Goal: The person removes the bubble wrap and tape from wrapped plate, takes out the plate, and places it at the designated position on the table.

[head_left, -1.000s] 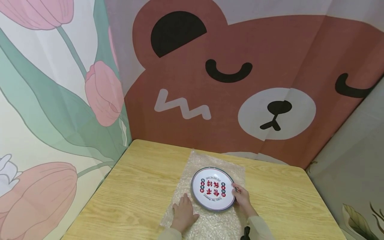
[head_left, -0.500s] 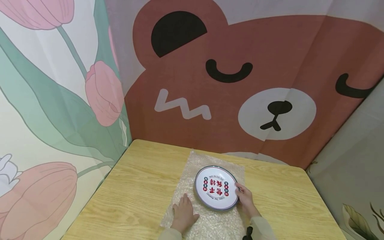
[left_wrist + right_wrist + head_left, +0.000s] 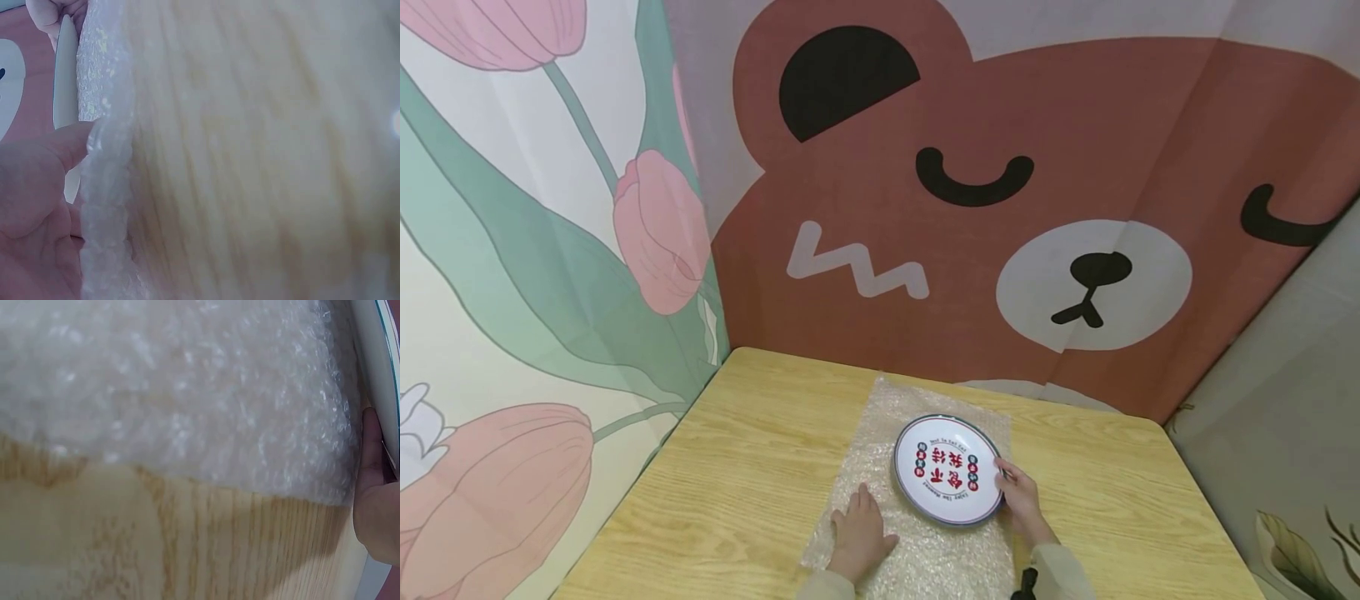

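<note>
A round white plate with a blue rim and red characters is over a sheet of bubble wrap. My right hand pinches the plate's right edge, its fingers partly beneath the rim in the right wrist view. To the left of the plate, my left hand rests palm down on the bubble wrap's left side, fingers straight and thumb spread. In the left wrist view the plate appears edge-on beyond the left thumb. Whether the plate's underside touches the wrap is hard to tell.
A light wooden table bears the bubble wrap. Behind it hangs a curtain printed with a brown bear, and a tulip-print curtain stands on the left. A pale curtain borders the right side.
My right hand has moved a little to the right, carrying the plate away from the left hand. The left hand and bubble wrap have stayed in place.
</note>
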### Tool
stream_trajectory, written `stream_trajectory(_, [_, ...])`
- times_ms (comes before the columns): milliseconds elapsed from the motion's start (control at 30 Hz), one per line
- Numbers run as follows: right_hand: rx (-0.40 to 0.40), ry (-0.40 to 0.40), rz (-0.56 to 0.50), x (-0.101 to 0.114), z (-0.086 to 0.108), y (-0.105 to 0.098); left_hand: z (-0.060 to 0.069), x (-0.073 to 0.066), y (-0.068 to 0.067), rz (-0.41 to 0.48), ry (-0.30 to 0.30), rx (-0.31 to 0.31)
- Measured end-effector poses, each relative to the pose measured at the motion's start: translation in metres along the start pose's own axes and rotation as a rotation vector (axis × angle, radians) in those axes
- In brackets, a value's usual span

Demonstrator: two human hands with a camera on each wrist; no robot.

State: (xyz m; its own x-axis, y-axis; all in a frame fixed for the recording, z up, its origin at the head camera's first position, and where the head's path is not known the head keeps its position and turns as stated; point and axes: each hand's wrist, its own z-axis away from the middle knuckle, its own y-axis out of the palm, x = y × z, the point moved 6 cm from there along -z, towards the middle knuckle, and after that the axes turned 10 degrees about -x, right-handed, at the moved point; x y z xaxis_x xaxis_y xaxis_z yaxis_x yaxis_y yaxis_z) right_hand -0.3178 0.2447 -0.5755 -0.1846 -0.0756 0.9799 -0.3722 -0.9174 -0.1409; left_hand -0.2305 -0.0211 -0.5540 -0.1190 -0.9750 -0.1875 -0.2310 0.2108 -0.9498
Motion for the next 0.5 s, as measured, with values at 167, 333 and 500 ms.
stream_trajectory(167, [-0.017,-0.009,-0.003,0.001,0.000,-0.005,0.000,0.000,0.001,-0.015,0.005,-0.012])
stream_trajectory(333, [-0.019,-0.006,-0.004,-0.001,0.000,-0.010,0.000,0.000,-0.001,-0.019,0.006,-0.027])
stream_trajectory(500, [-0.029,0.010,-0.041,-0.004,-0.002,-0.015,0.000,0.000,-0.001,-0.012,0.001,-0.017])
